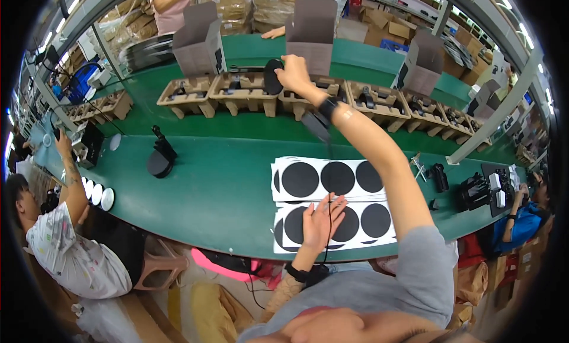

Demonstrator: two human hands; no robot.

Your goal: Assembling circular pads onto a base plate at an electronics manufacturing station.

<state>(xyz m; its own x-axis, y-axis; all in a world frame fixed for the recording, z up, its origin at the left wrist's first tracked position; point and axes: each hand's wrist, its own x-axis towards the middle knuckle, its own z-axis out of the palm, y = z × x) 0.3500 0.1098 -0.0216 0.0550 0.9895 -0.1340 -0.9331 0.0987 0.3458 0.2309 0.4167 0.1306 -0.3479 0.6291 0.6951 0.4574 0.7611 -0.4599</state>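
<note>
My right hand is stretched out over the row of moulded pulp trays, its fingers closed on a black round base. That base is tilted up on edge above one pulp tray. My left hand is open with the palm turned up and fingers spread. It lies over white sticker sheets bearing large black circles, and holds nothing. A thin dark cord runs down across it. Below my right wrist, a dark flat object shows partly; its kind is unclear.
A black stand with a round base is on the green table, left of the sheets. Open cardboard boxes stand behind the trays. Black parts lie at right. Co-workers sit at the left and right.
</note>
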